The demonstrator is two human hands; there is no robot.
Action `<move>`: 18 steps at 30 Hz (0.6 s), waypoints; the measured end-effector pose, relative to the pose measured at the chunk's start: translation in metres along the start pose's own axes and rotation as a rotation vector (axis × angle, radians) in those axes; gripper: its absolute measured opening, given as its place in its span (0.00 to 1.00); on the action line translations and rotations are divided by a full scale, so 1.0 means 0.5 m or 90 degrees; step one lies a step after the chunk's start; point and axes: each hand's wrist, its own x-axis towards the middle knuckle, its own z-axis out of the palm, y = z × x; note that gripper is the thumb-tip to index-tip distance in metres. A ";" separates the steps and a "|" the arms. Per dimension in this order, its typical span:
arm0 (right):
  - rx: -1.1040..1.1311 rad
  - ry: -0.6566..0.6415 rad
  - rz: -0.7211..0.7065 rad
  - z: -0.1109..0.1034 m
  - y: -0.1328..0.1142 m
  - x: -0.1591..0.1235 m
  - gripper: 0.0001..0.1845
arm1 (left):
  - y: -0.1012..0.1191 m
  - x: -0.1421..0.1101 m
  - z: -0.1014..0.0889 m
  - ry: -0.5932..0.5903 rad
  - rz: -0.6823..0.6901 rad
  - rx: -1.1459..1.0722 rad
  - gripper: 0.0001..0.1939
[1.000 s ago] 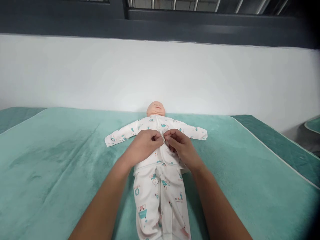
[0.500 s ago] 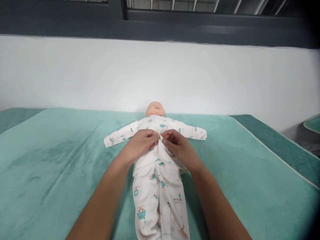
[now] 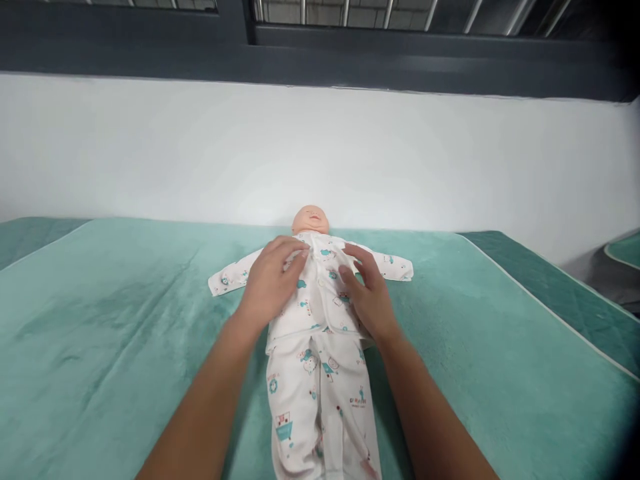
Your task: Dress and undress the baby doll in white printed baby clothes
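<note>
A baby doll (image 3: pixel 311 218) lies on its back on a teal mat (image 3: pixel 100 333), head toward the wall, arms spread. It wears a white printed shirt (image 3: pixel 320 293) and matching trousers (image 3: pixel 320 400). My left hand (image 3: pixel 273 280) lies flat on the left side of the doll's chest, fingers stretched out. Flat on the right side of the chest rests my right hand (image 3: pixel 367 290), fingers also extended. Neither hand holds anything. The shirt's buttoned front shows between them.
A white wall (image 3: pixel 320 153) rises right behind the doll's head, with a dark window frame (image 3: pixel 320 53) above it. The mat's right edge (image 3: pixel 540 300) drops off to a darker teal strip. Another teal surface (image 3: pixel 625 250) shows at the far right.
Both hands let go of the shirt front that they pinched together at the middle. They opened and moved apart, and now lie flat on either side of the chest.
</note>
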 end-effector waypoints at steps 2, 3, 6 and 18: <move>-0.059 -0.060 -0.069 0.006 0.007 -0.001 0.21 | -0.010 0.002 0.020 -0.018 0.080 0.023 0.16; -0.075 -0.097 -0.081 0.010 0.009 -0.002 0.22 | -0.015 0.003 0.028 -0.045 0.103 0.024 0.16; -0.137 -0.171 -0.104 0.017 0.013 -0.006 0.25 | -0.031 0.004 0.042 -0.082 0.122 0.038 0.17; -0.047 -0.141 -0.040 -0.013 0.014 -0.024 0.26 | -0.120 0.021 0.044 0.021 0.065 0.117 0.24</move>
